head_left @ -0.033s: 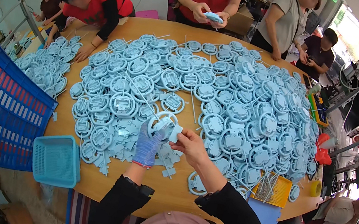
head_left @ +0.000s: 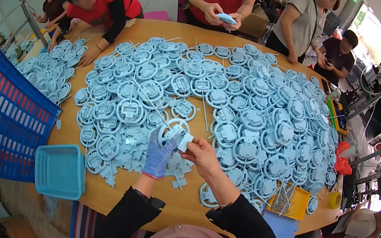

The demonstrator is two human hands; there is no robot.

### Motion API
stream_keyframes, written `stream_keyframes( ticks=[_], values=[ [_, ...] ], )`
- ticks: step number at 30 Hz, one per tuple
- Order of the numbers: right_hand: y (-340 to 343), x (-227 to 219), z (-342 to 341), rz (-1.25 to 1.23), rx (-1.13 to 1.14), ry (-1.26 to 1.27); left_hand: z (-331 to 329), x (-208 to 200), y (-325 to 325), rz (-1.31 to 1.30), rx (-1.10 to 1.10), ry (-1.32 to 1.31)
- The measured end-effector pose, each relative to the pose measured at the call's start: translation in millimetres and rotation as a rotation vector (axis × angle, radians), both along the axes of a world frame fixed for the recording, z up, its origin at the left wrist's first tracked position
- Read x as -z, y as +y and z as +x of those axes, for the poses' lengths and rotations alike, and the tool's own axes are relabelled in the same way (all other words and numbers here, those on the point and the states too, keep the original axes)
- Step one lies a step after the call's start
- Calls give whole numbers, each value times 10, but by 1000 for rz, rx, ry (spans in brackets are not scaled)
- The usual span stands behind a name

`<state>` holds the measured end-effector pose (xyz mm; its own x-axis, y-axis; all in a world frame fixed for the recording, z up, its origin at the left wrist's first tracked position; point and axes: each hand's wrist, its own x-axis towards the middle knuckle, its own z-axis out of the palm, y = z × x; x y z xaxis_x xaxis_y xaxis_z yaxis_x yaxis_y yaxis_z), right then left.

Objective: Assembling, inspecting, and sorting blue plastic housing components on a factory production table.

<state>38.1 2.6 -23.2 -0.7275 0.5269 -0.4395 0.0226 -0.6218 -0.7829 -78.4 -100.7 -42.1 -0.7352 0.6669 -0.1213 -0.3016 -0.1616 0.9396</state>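
Two hands meet at the frame's centre: my gloved left hand [head_left: 159, 156] grips a pale blue plastic ring [head_left: 172, 131]. My bare right hand [head_left: 202, 154] pinches its small tab [head_left: 185, 142] above the table [head_left: 175, 207].

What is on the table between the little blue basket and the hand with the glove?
In the head view, round light-blue plastic rings and small loose plastic bits lie between the small turquoise mesh basket and the gloved left hand, on the wooden table.

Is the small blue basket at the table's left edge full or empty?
Empty, as far as visible: the basket shows only its bare mesh floor, with no parts inside it.
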Motion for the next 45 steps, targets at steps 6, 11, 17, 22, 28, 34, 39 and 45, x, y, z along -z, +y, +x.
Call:
stream_keyframes(
  ticks=[6, 11, 17, 22, 28, 34, 39, 45],
  values=[
    [-70, 64, -8, 163, 12, -12, 200, -61, -41, 28, -4, 105],
    [148, -56, 81, 903, -125, -418, 145, -147, -88, -16, 90, 2],
    [221, 250, 230, 210, -184, 43, 98, -106, -137, -109, 350, 59],
    [178, 221, 423, 203, -67, -105, 293, -237, 118, -207, 382, 171],
    [372, 491, 765, 315, 295, -130, 377, -66, 392, -161, 451, 160],
    [1293, -116, 1372, -37, 652, 402, -351, 415, 35, -481, 243, 1290],
    [1098, -683, 921, 218, 433, 514, -635, 133, 196, -782, 407, 1399],
    [498, 265, 110, 1322, -481, -341, -895, 107, 515, -1124, 891, 1208]
  ],
)
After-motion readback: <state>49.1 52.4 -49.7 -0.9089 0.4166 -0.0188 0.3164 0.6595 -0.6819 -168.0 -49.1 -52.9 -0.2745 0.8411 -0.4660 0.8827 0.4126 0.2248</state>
